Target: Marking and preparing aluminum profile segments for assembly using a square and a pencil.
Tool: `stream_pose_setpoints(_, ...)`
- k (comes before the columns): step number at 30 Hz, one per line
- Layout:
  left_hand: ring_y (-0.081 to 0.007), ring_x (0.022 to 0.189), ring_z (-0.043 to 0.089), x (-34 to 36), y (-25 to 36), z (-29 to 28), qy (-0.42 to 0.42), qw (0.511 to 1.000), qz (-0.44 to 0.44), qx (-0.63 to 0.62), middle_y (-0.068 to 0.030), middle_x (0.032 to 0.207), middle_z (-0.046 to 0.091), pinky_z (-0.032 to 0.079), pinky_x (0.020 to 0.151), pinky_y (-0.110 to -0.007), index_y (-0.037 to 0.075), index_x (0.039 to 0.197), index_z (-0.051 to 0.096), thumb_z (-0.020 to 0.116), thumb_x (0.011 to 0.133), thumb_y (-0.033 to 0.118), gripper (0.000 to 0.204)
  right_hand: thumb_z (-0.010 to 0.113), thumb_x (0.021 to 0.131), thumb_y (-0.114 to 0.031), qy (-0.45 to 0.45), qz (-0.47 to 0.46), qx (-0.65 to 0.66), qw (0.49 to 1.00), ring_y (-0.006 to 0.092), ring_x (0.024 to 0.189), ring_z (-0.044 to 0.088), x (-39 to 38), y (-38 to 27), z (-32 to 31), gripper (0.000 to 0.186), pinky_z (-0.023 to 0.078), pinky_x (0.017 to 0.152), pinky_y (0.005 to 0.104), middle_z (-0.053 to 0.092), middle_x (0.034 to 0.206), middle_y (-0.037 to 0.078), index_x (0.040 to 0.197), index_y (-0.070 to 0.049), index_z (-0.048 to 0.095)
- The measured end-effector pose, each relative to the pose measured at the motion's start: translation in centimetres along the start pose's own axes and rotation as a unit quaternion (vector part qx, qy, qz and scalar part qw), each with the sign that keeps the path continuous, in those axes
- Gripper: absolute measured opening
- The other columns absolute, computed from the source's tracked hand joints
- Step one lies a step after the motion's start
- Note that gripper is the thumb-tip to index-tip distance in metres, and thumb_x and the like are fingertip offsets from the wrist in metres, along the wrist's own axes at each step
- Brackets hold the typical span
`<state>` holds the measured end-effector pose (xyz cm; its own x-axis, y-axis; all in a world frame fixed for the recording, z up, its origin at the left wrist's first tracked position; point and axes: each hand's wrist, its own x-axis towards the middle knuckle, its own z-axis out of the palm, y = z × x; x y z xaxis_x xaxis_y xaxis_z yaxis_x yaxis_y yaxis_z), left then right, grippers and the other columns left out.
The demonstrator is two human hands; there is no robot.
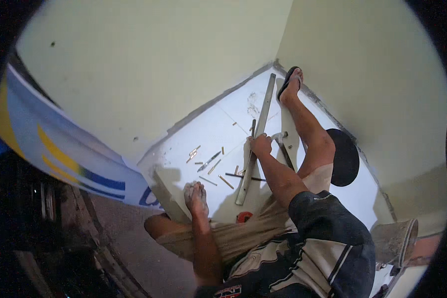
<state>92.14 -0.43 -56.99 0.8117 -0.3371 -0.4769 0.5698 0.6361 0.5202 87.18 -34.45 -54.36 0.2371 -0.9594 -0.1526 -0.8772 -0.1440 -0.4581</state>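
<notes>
My left hand [196, 196], dusty and apparently open, rests near the left edge of the white tiled surface [174, 149], holding nothing visible. My right hand [261, 145] grips a long grey straight bar [267, 104] lying diagonally, beside a dark rod [253, 124]. A hammer [284, 149] lies just right of that hand. Several small brass-coloured pieces [226, 182] are scattered between my hands, with a pointed silver tool [208, 161], a thin grey rod [207, 181] and a black rod [233, 175]. A red tool [243, 217], possibly a tape measure, is partly visible near my legs.
My sandalled right foot [291, 84] reaches toward the corner of the pale walls [149, 59]. A black round object [346, 159] lies beside my knee. A dirty bucket [390, 241] stands at lower right. A blue, yellow and white banner [64, 149] borders the left side above a rough floor.
</notes>
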Motion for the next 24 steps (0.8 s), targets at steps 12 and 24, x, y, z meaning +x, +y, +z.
stream_pose_setpoints(12, -0.02, 0.092, 0.068, 1.1, -1.8, 2.4, 0.041, 0.997, -0.035, 0.054, -0.0115, 0.111, 0.068, 0.055, 0.078, -0.031, 0.012, 0.13, 0.052, 0.066, 0.093, 0.005, 0.04, 0.076, 0.079, -0.04, 0.042, 0.027, 0.115, 0.992, 0.0437, 0.095, 0.066, 8.0, 0.9, 1.9, 0.067, 0.055, 0.085, 0.0469, 0.06, 0.107, 0.028, 0.115, 0.009, 0.046)
stream_pose_setpoints(24, -0.0208, 0.102, 0.064, 0.7, 3.6, 6.9, -0.051, 0.998, 0.04, 0.006, -0.0155, 0.122, 0.063, 0.055, 0.085, -0.03, 0.01, 0.137, 0.046, 0.061, 0.098, 0.009, 0.042, 0.059, 0.101, -0.029, 0.15, -0.151, 0.497, 0.841, 0.009, 0.06, 0.049, -6.8, -8.2, -13.1, 0.031, 0.042, 0.055, 0.0277, 0.053, 0.073, 0.0, 0.116, -0.002, 0.061)
